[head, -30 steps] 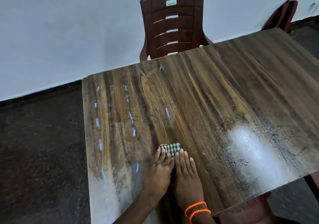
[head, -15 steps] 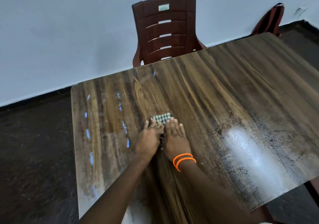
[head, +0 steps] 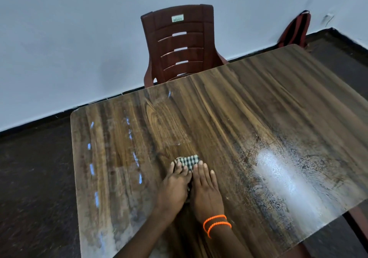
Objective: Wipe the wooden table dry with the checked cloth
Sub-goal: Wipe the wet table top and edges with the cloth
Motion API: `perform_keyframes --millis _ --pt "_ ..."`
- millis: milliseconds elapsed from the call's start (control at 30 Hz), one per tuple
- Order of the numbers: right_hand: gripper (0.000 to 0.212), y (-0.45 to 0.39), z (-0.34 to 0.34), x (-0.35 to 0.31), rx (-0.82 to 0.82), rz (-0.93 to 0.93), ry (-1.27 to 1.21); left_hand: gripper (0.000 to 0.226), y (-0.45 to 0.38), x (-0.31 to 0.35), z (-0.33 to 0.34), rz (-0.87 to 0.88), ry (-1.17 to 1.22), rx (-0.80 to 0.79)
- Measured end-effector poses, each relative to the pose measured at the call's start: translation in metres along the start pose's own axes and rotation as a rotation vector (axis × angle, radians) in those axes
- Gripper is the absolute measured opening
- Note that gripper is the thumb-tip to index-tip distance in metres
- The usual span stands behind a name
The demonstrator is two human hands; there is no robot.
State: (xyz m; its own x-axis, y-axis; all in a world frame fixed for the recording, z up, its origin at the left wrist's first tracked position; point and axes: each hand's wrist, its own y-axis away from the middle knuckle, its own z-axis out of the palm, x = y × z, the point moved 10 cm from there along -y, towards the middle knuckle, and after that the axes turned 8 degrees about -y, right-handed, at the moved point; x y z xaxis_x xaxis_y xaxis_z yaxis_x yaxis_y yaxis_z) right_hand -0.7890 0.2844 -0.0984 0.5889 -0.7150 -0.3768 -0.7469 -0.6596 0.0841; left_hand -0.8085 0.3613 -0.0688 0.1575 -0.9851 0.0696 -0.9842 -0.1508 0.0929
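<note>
The wooden table [head: 249, 122] fills the middle of the view, with wet smears on its left part and a bright glare on the right. A small folded checked cloth [head: 188, 160] lies near the table's middle. My left hand [head: 175, 186] and my right hand [head: 206, 190] lie flat side by side on the cloth, pressing it to the wood. Only the cloth's far end shows past my fingertips. Two orange bands circle my right wrist.
A dark red plastic chair [head: 179, 44] stands at the table's far edge against the pale wall. A red bag [head: 294, 30] leans on the wall at the back right. Dark floor [head: 33, 178] lies to the left of the table.
Both hands pushed the cloth away from me across the table, then drew it part of the way back toward me.
</note>
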Motion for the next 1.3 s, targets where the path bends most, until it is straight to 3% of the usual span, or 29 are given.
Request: perform_keyframes --millis 167,300,533,633,767,967,1133,1300 --pt "0.063 -0.075 -0.013 0.015 0.026 0.085 0.009 0.049 -0.066 -0.025 -0.010 -0.054 -0.019 -0.037" --pt "0.065 -0.127 -0.011 -0.016 -0.036 0.014 -0.045 0.051 -0.090 -0.084 0.004 -0.200 -0.008 -0.036" --pt "0.066 -0.115 0.015 -0.077 -0.088 -0.153 -0.059 0.039 -0.027 -0.123 -0.017 -0.399 0.085 0.172" --pt "0.061 -0.080 0.020 -0.084 -0.087 -0.187 -0.042 0.040 0.012 -0.115 -0.009 -0.436 0.070 0.122" --pt "0.065 -0.030 0.017 -0.066 -0.105 -0.221 -0.044 0.052 0.037 -0.070 0.015 -0.349 0.031 -0.041" --pt "0.061 -0.036 -0.011 -0.005 -0.005 -0.122 0.000 0.052 -0.014 -0.010 -0.017 -0.136 -0.010 0.003" --pt "0.069 -0.114 -0.011 0.007 0.015 -0.022 0.008 0.040 -0.076 -0.052 -0.025 -0.212 -0.012 -0.012" --pt "0.078 -0.162 0.007 -0.061 -0.088 -0.105 -0.012 0.045 -0.066 -0.121 -0.050 -0.308 0.070 0.019"
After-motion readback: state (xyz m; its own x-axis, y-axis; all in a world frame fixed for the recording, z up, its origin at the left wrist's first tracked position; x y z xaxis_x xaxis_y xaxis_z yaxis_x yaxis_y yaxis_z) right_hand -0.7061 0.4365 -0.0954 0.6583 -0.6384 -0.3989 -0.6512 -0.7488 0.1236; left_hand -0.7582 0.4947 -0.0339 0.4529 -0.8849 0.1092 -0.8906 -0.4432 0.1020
